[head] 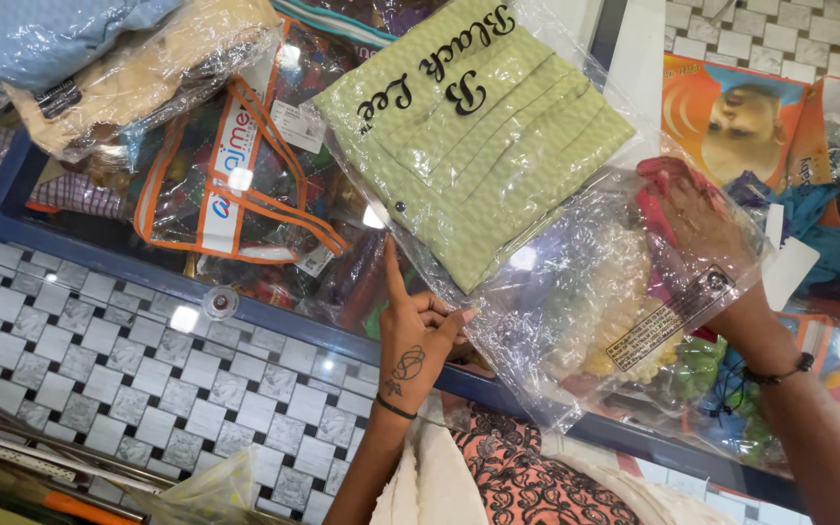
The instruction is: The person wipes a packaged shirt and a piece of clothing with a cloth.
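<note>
**Two hands hold a clear packet with folded green cloth**

While the left hand pinches the lower edge of the clear plastic packet between thumb and curled fingers, its index finger points straight up against the wrap. Inside, the folded green cloth lies tilted above a glass counter. At the far side, the right hand sits behind the plastic, fingers spread, gripping the packet's end, forearm reaching in from the lower right.

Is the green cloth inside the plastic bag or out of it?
Inside. The folded green cloth shows through the clear plastic bag, which the left hand and right hand both hold.
</note>
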